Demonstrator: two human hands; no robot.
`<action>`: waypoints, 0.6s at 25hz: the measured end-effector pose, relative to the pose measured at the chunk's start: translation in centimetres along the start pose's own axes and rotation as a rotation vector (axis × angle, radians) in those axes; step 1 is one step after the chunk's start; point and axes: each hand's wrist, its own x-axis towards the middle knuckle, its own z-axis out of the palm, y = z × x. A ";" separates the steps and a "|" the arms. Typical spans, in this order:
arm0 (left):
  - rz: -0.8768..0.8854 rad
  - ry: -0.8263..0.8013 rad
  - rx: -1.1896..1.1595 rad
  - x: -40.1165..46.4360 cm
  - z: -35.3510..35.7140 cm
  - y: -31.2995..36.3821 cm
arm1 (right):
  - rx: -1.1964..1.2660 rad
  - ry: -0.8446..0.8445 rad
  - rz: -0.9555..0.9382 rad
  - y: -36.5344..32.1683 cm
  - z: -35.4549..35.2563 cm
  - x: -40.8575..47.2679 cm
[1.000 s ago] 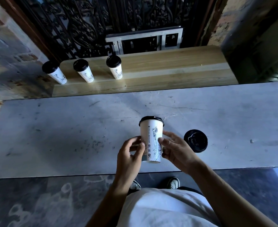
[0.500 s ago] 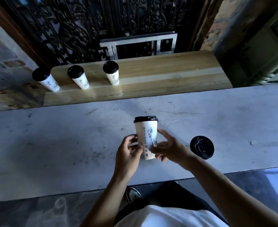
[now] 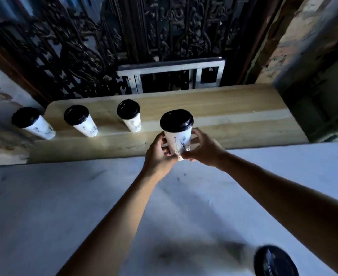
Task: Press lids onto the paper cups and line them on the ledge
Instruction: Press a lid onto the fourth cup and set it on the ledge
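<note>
Dim, wide-angle warp, motion-blurred bottom edge, arms cast shadows

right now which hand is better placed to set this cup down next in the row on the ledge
Probably the right hand: both grip the lidded cup, but the open ledge lies to its right, while the left hand faces the nearest standing cup.

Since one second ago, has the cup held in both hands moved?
Yes. The held cup has gone forward, away from the spare lid on the grey counter, and now reaches the wooden ledge.
</note>
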 end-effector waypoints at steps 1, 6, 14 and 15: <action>0.003 0.013 0.017 2.8 0.8 -0.8 | -0.067 0.002 -0.026 1.0 -0.2 3.0; 0.137 0.131 0.210 14.7 3.5 -6.2 | -0.251 0.020 -0.178 5.6 0.0 15.4; 0.197 0.187 0.406 23.8 3.2 -8.8 | -0.221 0.016 -0.287 7.9 0.3 23.1; 0.196 0.193 0.391 24.0 3.4 -9.1 | -0.217 0.008 -0.289 8.1 0.5 23.4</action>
